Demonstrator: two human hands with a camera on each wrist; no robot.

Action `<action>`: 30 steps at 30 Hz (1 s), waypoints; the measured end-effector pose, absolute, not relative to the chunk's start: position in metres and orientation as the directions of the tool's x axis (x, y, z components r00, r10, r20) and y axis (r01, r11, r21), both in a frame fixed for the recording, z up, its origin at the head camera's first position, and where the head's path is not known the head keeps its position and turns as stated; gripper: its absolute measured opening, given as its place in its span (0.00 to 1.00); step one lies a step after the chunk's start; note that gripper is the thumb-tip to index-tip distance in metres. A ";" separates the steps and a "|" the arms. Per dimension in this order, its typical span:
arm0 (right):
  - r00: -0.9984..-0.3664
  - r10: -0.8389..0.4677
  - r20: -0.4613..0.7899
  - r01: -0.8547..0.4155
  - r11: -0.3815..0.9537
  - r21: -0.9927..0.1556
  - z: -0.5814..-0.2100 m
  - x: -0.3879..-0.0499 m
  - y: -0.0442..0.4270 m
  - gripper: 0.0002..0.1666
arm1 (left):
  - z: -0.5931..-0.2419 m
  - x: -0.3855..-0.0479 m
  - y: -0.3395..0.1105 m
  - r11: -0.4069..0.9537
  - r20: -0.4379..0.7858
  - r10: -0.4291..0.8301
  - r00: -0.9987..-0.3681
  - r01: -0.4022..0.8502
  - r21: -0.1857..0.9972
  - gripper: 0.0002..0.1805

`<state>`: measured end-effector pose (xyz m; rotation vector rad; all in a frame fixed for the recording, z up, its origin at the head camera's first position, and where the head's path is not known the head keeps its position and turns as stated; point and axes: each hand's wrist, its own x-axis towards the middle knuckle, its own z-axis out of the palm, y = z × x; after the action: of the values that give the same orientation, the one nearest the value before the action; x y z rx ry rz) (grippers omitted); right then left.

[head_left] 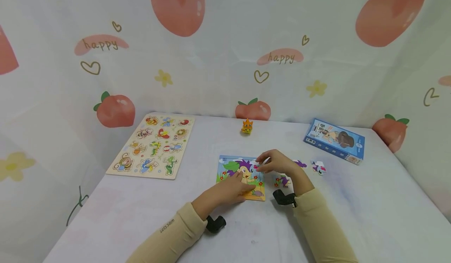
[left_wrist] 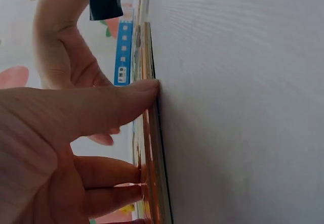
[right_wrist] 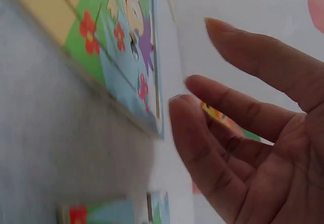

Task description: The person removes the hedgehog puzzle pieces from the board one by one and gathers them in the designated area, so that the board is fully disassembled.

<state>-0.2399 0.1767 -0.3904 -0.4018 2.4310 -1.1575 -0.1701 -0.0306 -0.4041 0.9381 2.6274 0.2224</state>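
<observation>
A picture puzzle (head_left: pixel 230 165) of a purple-haired hedgehog among red flowers lies flat on the table. My left hand (head_left: pixel 230 188) rests on its lower left part. In the left wrist view, the thumb (left_wrist: pixel 116 107) touches the near edge of the puzzle (left_wrist: pixel 156 193) and straight fingertips press its top. Above the puzzle's right edge hovers my right hand (head_left: pixel 280 163), its fingers loosely bent. Nothing sits between those fingers (right_wrist: pixel 202 148) in the right wrist view. Loose puzzle pieces lie to the right: one with red flowers (head_left: pixel 283 181), a purple one (head_left: pixel 300 163), a pink-and-white one (head_left: pixel 318 168).
A wooden board (head_left: pixel 155 145) with several insect and animal shapes lies at the left. At the back stands a small orange toy figure (head_left: pixel 247 126). A blue box (head_left: pixel 334 141) lies at the back right, before a peach-printed cloth backdrop (head_left: pixel 211 67).
</observation>
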 end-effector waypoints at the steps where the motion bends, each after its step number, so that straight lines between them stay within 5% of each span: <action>1: -0.865 -0.433 -0.253 -0.082 0.620 -0.780 -0.391 -0.240 0.173 0.21 | -0.404 -0.170 -0.031 0.768 -0.263 0.640 -0.722 0.586 0.260 0.26; 30: -0.838 -0.472 -0.273 -0.132 0.662 -0.738 -0.401 -0.236 0.160 0.07 | -0.407 -0.171 -0.033 0.753 -0.254 0.657 -0.710 0.604 0.262 0.25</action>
<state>-0.2357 0.1600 -0.4007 -0.4714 2.4316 -1.0306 -0.1712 -0.0329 -0.4071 0.9735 2.6203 0.2268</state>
